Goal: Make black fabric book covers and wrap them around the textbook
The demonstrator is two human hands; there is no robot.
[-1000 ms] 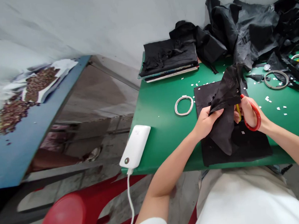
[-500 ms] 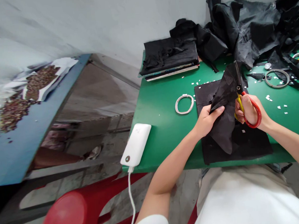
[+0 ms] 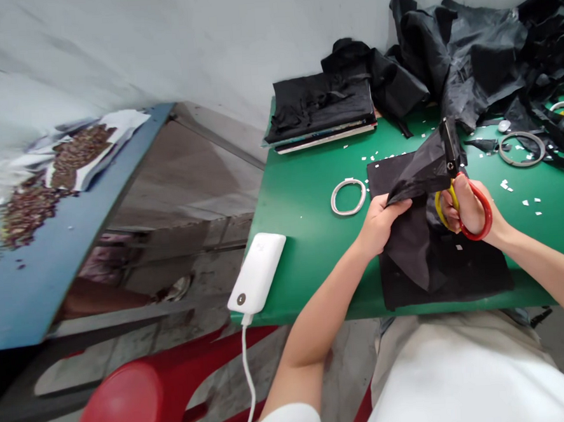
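My left hand (image 3: 377, 221) pinches the edge of a black sheet (image 3: 414, 228) and holds it up over the green table (image 3: 305, 203). My right hand (image 3: 468, 209) grips red-and-yellow-handled scissors (image 3: 455, 187), whose blades point away from me into the sheet's upper edge. Under both hands a flat black mat (image 3: 462, 270) lies on the table. A white ring (image 3: 347, 197) rests just left of the mat.
A white power bank (image 3: 257, 273) with a cable sits at the table's near left corner. Stacked black sheets (image 3: 321, 110) and a heap of crumpled black material (image 3: 482, 52) fill the back. A grey ring (image 3: 521, 148) and white scraps lie at right. A red chair (image 3: 145, 397) stands below left.
The scissors have moved up along the sheet, their blades now showing above it. My left hand has lifted the sheet's edge and shifted slightly left, folding the sheet flatter.
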